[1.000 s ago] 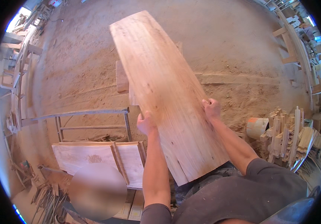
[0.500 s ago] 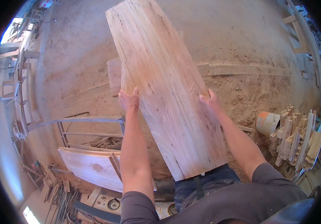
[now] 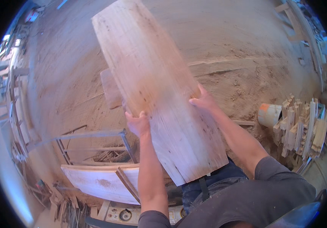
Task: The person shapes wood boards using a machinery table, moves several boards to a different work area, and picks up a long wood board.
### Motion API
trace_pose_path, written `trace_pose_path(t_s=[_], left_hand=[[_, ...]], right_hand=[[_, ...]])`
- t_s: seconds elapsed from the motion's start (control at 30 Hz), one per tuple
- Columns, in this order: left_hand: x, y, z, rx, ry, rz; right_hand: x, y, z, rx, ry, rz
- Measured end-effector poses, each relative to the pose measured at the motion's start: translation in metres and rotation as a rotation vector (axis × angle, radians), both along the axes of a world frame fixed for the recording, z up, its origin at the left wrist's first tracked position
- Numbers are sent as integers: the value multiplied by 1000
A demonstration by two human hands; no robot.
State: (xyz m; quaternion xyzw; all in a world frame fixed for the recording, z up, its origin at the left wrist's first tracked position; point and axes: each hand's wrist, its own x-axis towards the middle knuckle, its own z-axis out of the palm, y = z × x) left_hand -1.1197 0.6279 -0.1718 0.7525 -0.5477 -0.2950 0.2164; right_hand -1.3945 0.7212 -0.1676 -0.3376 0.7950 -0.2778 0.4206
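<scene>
A long, wide wooden board point(image 3: 167, 98) with dark knots and streaks stretches from my waist toward the far left. My left hand point(image 3: 137, 123) grips its left edge, thumb on the upper face and the other fingers mostly out of sight. On the opposite edge, my right hand point(image 3: 202, 99) holds on in the same way, a little farther from me. The board's near end rests close against my dark trousers or apron. Its underside is hidden.
A metal-framed stand point(image 3: 91, 133) is at my left, beside a pale panel point(image 3: 95, 182) with a wooden strip. A small board point(image 3: 110, 88) lies beyond. At right are a white-and-orange bucket point(image 3: 269, 115) and stacked wood offcuts point(image 3: 298, 127). Machine dials point(image 3: 125, 214) show below.
The board's far end has swung left. My left hand now sits lower and farther right in the picture, and my right hand slightly farther left. The whole view has shifted a bit.
</scene>
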Motion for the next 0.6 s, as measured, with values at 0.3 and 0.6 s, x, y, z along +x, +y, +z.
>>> trace_pose_path(t_s=[0.3,0.6], left_hand=[[-17,-18,-15,10,624,277],[-25,-22,-7,-15,272,142]], right_hand=[[-4,-20,-44,-284,-43,-212],[1,-25,-11,-194,-136,-192]])
